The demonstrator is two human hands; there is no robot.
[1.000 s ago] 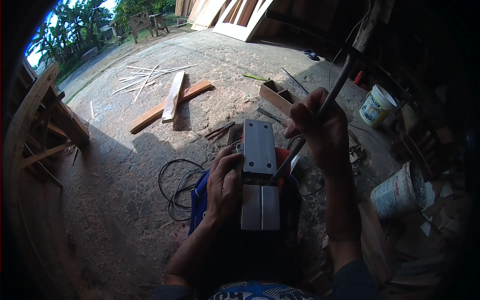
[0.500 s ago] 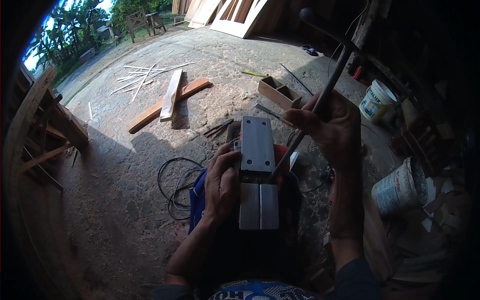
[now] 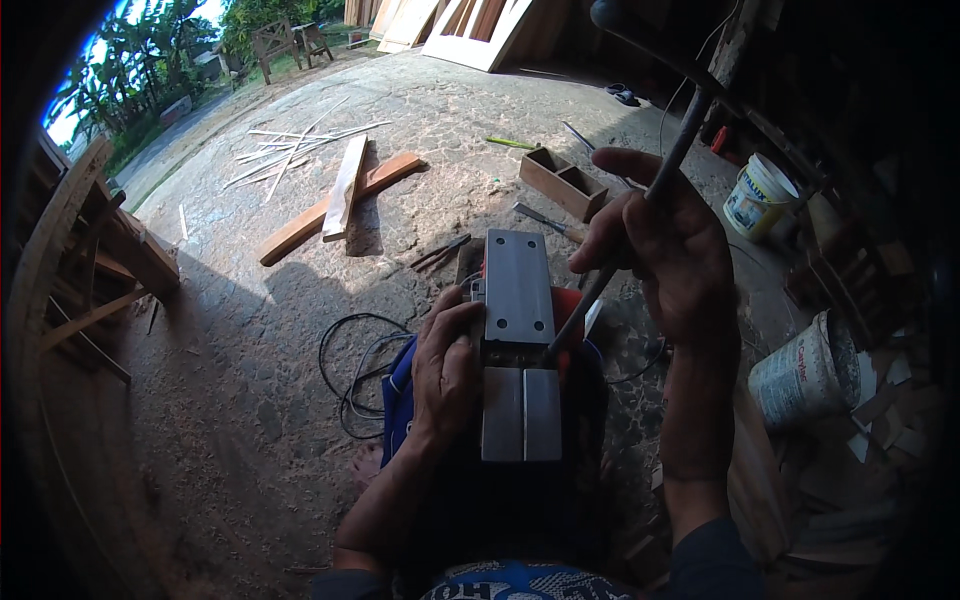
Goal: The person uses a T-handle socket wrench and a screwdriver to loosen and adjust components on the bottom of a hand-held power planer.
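An upturned electric planer [image 3: 515, 285], with a grey metal sole and red body, rests over my lap. My left hand [image 3: 445, 370] grips its left side, fingers curled along the casing. My right hand [image 3: 675, 255] holds a long dark metal T-handled wrench [image 3: 683, 135] that slants down to the cutter slot at the planer's middle. The index finger is lifted from the shaft while the others stay around it. Whatever the lower tip fits into is too dark to make out.
Wooden planks [image 3: 290, 225] and thin strips lie on the concrete floor [image 3: 220, 350], near a divided wooden box [image 3: 560, 185], pliers [image 3: 440, 255] and a chisel [image 3: 550, 223]. Cables [image 3: 350, 390] loop at left. Buckets [image 3: 800, 380] and offcuts stand right; a wooden frame [image 3: 100, 260] stands left.
My right hand has shifted a little right and its index finger has lifted off the shaft. The wrench's top has swung slightly up and left. My left hand stays on the planer.
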